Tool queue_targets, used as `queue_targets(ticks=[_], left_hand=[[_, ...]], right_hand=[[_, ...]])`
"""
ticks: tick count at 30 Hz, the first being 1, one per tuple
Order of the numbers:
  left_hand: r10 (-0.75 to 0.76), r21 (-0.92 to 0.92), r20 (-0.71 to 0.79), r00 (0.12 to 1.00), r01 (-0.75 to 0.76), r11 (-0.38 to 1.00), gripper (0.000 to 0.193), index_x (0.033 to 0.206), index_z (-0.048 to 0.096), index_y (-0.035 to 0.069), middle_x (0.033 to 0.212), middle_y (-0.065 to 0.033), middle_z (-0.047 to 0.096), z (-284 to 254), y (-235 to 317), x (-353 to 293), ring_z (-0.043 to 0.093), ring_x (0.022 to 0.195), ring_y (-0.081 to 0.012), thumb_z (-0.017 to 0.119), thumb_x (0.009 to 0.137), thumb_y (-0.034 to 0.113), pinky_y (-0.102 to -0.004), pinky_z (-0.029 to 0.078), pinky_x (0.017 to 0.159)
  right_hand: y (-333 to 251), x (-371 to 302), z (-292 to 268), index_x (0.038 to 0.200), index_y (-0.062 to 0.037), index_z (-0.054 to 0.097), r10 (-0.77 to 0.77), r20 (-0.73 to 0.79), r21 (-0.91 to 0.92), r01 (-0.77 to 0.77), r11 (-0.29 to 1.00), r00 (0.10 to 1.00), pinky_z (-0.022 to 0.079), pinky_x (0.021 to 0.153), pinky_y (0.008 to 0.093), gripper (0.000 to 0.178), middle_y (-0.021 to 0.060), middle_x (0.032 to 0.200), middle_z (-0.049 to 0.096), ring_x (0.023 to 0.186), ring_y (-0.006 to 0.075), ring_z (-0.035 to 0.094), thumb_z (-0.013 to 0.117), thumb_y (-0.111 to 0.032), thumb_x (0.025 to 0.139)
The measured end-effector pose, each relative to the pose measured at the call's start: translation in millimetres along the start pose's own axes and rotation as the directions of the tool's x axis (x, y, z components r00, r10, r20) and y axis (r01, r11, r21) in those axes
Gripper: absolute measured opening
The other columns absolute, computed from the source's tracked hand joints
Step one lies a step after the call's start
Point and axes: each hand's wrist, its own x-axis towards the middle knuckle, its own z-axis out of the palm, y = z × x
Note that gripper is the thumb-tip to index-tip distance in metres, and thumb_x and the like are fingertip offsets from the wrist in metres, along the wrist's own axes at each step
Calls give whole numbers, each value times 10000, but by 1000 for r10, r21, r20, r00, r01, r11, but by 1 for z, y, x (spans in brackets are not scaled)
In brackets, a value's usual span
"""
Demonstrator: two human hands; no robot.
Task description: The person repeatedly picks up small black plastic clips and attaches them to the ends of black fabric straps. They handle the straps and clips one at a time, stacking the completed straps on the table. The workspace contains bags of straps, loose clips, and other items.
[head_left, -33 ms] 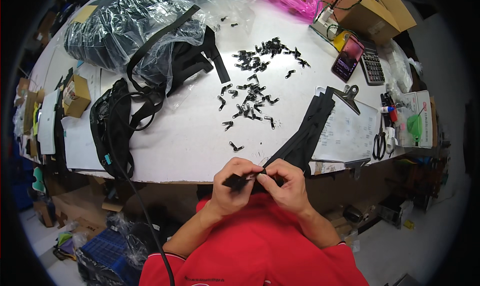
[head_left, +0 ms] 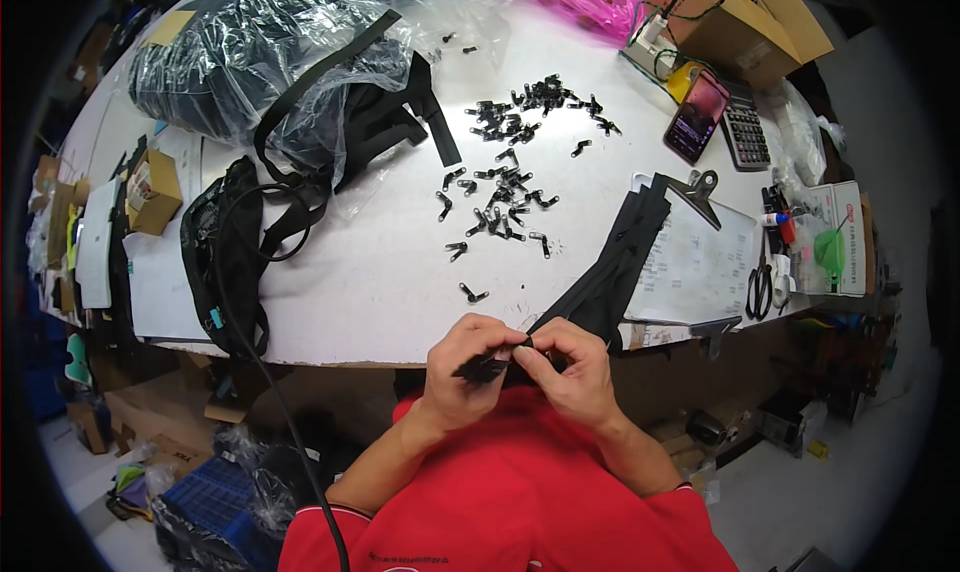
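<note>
Both my hands meet at the table's near edge, fingertips almost touching. My left hand (head_left: 465, 364) is closed round a black zipper tape (head_left: 482, 368), whose end sticks out below the fingers. Thumb and forefinger of my right hand (head_left: 580, 374) pinch the same dark tape at the meeting point; any small part there is hidden by the fingertips. A bundle of long black zipper tapes (head_left: 612, 257) runs from just behind my hands to the upper right. One black zipper slider (head_left: 472, 293) lies apart, nearest my left hand, with a loose group of sliders (head_left: 505, 207) beyond it.
Farther back lies another slider pile (head_left: 545, 94). A clipboard with paper (head_left: 695, 267), scissors (head_left: 760, 290), a phone (head_left: 697, 117) and a calculator (head_left: 745, 137) are on the right. To the left are a plastic-wrapped black bundle (head_left: 250, 62) and a black bag (head_left: 220, 252) with a cable.
The end of the zipper tape under my left hand has turned and drawn in slightly toward the right. Both hands keep nearly the same place.
</note>
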Motion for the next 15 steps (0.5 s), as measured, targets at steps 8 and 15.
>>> queue_targets(ticks=[8, 15], left_hand=[[199, 168, -9, 980, -195, 966, 312, 1046, 670, -2, 876, -113, 644, -1, 1, 1, 636, 767, -209, 653, 769, -145, -288, 525, 628], [122, 21, -92, 988, -120, 993, 254, 988, 657, -1, 862, -94, 636, 1, -10, -9, 615, 742, -194, 667, 776, -141, -279, 519, 632]], right_hand=[[0, -1, -1, 855, -26, 674, 43, 55, 67, -46, 997, 998, 433, 598, 279, 105, 68, 790, 654, 680, 169, 610, 764, -61, 814], [9, 6, 0, 889, -35, 686, -297, 6, -192, 292, 937, 955, 438, 574, 267, 141, 57, 791, 639, 702, 138, 612, 790, -84, 807]])
